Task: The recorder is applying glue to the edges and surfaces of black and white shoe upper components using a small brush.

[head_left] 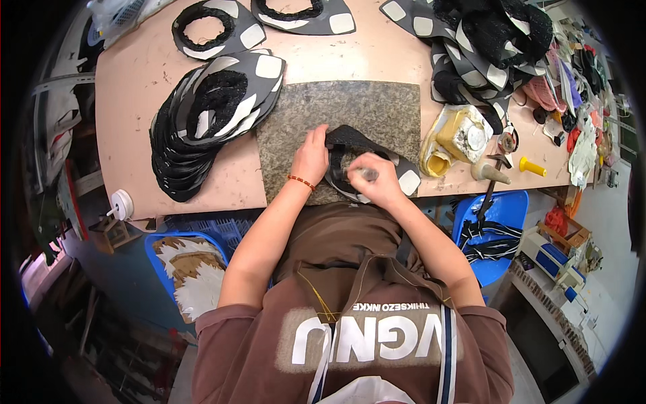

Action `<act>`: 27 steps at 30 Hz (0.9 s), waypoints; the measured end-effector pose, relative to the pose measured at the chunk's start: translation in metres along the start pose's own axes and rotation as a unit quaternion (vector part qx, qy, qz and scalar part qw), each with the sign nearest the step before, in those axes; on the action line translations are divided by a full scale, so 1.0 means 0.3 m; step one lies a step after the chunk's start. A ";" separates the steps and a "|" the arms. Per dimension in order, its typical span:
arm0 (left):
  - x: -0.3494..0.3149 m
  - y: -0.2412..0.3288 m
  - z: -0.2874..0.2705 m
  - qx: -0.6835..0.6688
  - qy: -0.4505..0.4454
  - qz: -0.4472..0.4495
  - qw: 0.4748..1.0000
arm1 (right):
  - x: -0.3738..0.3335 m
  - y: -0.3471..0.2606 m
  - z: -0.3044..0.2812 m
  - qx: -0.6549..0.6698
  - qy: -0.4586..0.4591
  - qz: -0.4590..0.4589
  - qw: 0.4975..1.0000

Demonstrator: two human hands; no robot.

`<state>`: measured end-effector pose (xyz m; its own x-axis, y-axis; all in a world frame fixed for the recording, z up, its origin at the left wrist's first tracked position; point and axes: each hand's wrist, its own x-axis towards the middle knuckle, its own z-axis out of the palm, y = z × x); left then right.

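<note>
Currently we have black-grey ring-shaped piece on mottled board, at near edge of table. Left hand touches its left side, fingers straight; we cannot tell whether it pinches. Right hand curls round small greyish object, blurred, over piece's opening. Similar stacked pieces lie left.

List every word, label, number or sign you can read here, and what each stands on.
Brown shirt: large white lettering, wording withheld.
Same shirt: a smaller white text line above it in the picture, wording withheld.
Elsewhere: nothing legible; any print is too small or blurred.
</note>
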<state>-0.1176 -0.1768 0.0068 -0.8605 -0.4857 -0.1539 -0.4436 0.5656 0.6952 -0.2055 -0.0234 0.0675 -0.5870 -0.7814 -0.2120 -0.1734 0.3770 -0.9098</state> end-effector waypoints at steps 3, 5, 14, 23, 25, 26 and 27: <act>-0.031 -0.001 0.002 -0.018 0.045 0.018 0.999 | 0.028 0.020 0.010 0.008 0.028 -0.037 0.999; -0.075 0.004 -0.003 0.019 0.103 0.012 0.994 | 0.023 0.047 0.011 0.010 0.023 -0.062 0.998; -0.131 -0.111 0.080 -0.242 0.064 -0.193 0.949 | 0.086 -0.017 0.013 -0.013 0.016 -0.169 0.985; -0.129 -0.054 0.072 -0.184 0.110 -0.179 0.960 | -0.051 0.014 -0.069 -0.031 -0.164 -0.031 0.985; -0.126 -0.054 0.071 -0.189 0.111 -0.174 0.960 | -0.017 0.007 -0.054 -0.050 -0.136 -0.023 0.989; -0.123 -0.053 0.068 -0.163 0.109 -0.157 0.968 | 0.006 0.005 -0.040 -0.068 -0.106 -0.015 0.992; -0.119 -0.052 0.065 -0.137 0.107 -0.138 0.975 | 0.028 0.012 -0.014 -0.058 -0.075 -0.021 0.995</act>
<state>-0.0849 -0.1552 -0.0122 -0.6329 -0.7385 -0.2327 -0.5420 0.2080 0.8142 -0.2145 -0.0265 0.0638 -0.4538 -0.8599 -0.2340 -0.2901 0.3908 -0.8736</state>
